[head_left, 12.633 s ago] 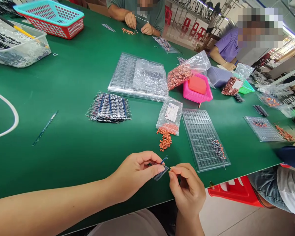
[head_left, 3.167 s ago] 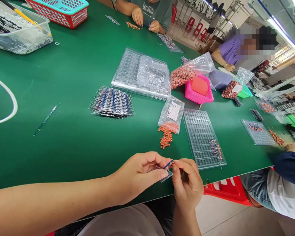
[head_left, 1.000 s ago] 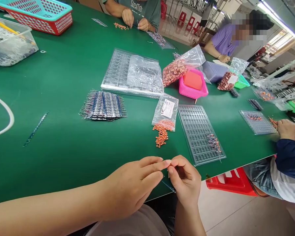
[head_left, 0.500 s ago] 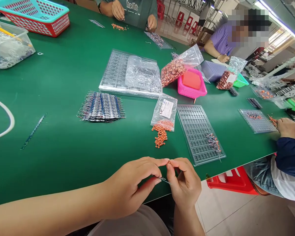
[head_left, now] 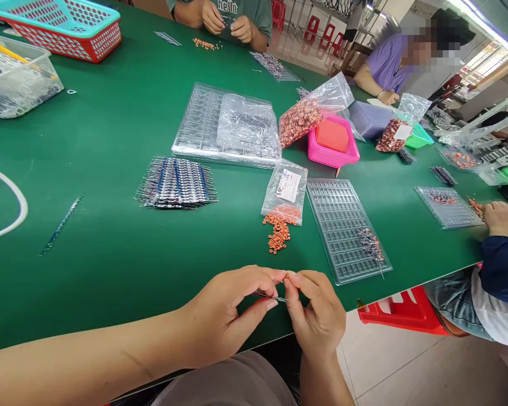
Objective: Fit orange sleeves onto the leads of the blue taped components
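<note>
Orange bead [head_left: 287,276], near centre, pinched in my right hand [head_left: 320,318], thumb to forefinger. My left hand [head_left: 228,318] holds a thin strip [head_left: 281,299] just nearer, forefinger tip up at the bead. Judgement: pinch lightly, keep strip steady, brace fingertips together.

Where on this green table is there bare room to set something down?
Bare tabletop shows between the stacked strips and the left hand, and between the red basket and large clear tray. Around the pink basket, it's crowded with bags.

Strip [head_left: 281,299] partly behind left fingers [head_left: 259,277]
</note>
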### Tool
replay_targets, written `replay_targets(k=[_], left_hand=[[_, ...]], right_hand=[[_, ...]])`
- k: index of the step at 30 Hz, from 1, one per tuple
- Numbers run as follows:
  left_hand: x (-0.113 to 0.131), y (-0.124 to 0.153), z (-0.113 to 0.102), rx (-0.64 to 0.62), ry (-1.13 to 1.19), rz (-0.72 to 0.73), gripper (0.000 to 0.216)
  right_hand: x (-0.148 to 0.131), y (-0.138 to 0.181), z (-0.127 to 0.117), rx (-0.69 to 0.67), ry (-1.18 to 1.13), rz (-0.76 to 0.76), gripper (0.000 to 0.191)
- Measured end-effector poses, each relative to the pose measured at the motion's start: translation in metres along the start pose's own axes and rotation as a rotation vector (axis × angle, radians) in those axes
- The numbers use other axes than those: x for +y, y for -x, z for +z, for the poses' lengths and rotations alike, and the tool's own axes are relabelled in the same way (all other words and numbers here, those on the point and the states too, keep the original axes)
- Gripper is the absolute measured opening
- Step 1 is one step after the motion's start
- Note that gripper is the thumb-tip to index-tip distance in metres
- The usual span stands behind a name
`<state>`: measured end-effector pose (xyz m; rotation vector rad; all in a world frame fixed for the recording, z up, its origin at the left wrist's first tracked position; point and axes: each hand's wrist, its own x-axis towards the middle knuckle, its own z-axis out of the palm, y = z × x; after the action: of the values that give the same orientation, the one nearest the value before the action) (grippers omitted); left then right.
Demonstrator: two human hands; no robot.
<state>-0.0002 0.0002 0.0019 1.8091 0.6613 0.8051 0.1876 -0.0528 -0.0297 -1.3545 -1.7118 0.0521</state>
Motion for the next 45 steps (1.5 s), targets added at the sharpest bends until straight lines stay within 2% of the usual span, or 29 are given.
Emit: replay_targets(k=[7, 22, 25, 30, 35, 38, 42, 45], left_hand=[[0.001, -0.001, 0.000, -0.015, 0.110, -0.118, 0.010], [0.002, -0.003, 0.000, -0.009, 0.172, -0.098, 0.014], [0.001, -0.005, 0.000, -0.005, 0.112, -0.059, 0.015], [-0.003, -0.004, -0.003, -0.001, -0.055, 0.123, 0.017], [-0.003, -0.001, -0.003, -0.012, -0.067, 0.134, 0.018], [0.000, -0.003, -0.003, -0.045, 0.086, -0.031, 0.012], [0.005, -0.012, -0.003, -0.039, 0.432, -0.492, 0.011], [0.006, -0.018, -0.001, 0.044, 0.608, -0.625, 0.014]], right_hand=[[-0.002, -0.002, -0.001, -0.030, -0.129, 0.067, 0.035], [0.000, -0.002, 0.000, -0.040, -0.174, 0.050, 0.035], [-0.001, -0.003, 0.000, -0.048, -0.175, 0.044, 0.033], [-0.002, -0.004, 0.000, -0.081, -0.148, 0.053, 0.030], [0.000, -0.002, 0.001, -0.078, -0.078, -0.001, 0.032], [0.001, -0.001, 0.001, -0.069, -0.088, -0.011, 0.032], [0.000, 0.001, -0.002, -0.046, -0.229, 0.136, 0.029], [0.001, 0.001, -0.005, -0.057, -0.337, 0.241, 0.025]])
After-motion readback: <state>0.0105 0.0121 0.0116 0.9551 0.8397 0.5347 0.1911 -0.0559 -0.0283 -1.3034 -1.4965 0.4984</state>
